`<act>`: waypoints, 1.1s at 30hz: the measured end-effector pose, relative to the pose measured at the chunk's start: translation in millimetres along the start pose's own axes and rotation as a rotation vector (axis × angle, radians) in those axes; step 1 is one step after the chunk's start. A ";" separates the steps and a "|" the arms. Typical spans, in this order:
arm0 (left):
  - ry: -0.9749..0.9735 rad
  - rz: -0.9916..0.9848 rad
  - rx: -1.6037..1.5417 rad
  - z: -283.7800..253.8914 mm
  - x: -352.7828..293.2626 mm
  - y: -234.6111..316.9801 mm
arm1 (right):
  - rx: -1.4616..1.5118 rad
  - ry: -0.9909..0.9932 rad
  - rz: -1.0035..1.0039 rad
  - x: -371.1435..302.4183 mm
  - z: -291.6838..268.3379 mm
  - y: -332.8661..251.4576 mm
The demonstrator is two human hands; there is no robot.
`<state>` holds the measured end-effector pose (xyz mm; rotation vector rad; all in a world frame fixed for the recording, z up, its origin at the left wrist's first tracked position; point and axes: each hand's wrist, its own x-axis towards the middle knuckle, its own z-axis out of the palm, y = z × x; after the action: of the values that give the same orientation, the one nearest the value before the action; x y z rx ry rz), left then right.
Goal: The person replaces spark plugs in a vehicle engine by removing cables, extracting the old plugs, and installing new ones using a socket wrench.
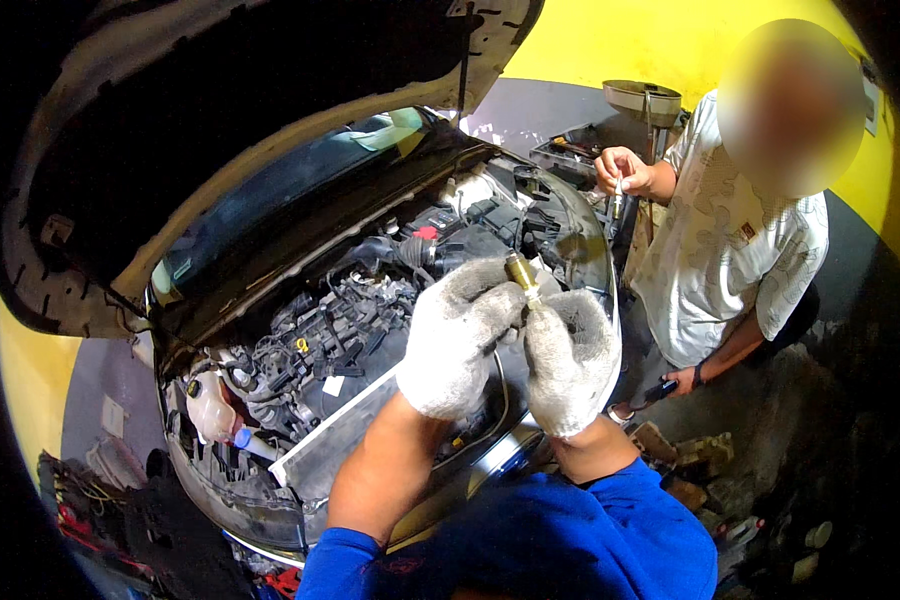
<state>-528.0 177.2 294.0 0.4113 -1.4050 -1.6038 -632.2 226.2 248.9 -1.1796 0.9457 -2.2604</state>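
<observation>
In white knit work gloves with grey-soiled fingers, both my hands are raised together over the front of an open engine bay [360, 310]. Between their fingertips is a small spark plug [519, 272], its brass-coloured metal end pointing up. My left hand [455, 340] pinches it from the left side. The fingers of my right hand [572, 362] close around its lower part, which they partly hide. To the right, a co-worker's hand [625, 172] holds up another spark plug [617, 200], with a white upper part and a metal lower part.
The raised hood [80, 70] arches over the engine at the left. A whitish coolant tank [210, 408] sits in the bay's near left corner. The co-worker [730, 250] stands by the car, a dark object in the lower hand. Behind is a round pan [642, 98] on a stand.
</observation>
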 end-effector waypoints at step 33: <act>0.084 0.126 0.253 0.3 39.4 6.1 | 0.398 0.048 0.249 12.9 -8.4 1.6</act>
<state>-545.8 146.3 312.0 0.5205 -1.5433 -1.2983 -646.3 220.1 251.4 -0.7916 0.5809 -2.1494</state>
